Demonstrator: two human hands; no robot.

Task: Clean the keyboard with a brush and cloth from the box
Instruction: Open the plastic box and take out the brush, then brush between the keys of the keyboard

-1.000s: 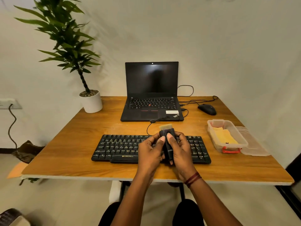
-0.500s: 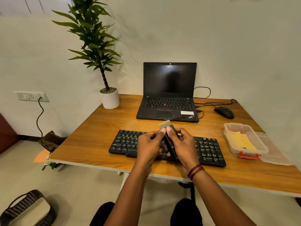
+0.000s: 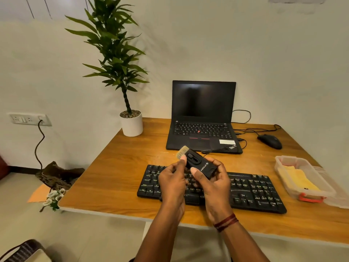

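Gripping the brush (image 3: pixel 200 164) over the keyboard (image 3: pixel 255 191), the right hand (image 3: pixel 215 186) curls round its body while the left hand (image 3: pixel 172 183) pinches near the bristles, seemingly readying it for sweeping.

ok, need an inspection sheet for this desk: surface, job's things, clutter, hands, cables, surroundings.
Surface: wooden desk, white front edge.
Job's things: brush held above keyboard, bristles pointing up-left; yellow cloth inside open box at right.
Clutter: open laptop, screen dark; mouse; potted plant.
Hands: left hand pinches brush near bristles; right hand grips its body.
Cables: thin cables between laptop and mouse; wall cable hangs from socket to floor.
Surroundings: white wall; dark heap and basket on floor.
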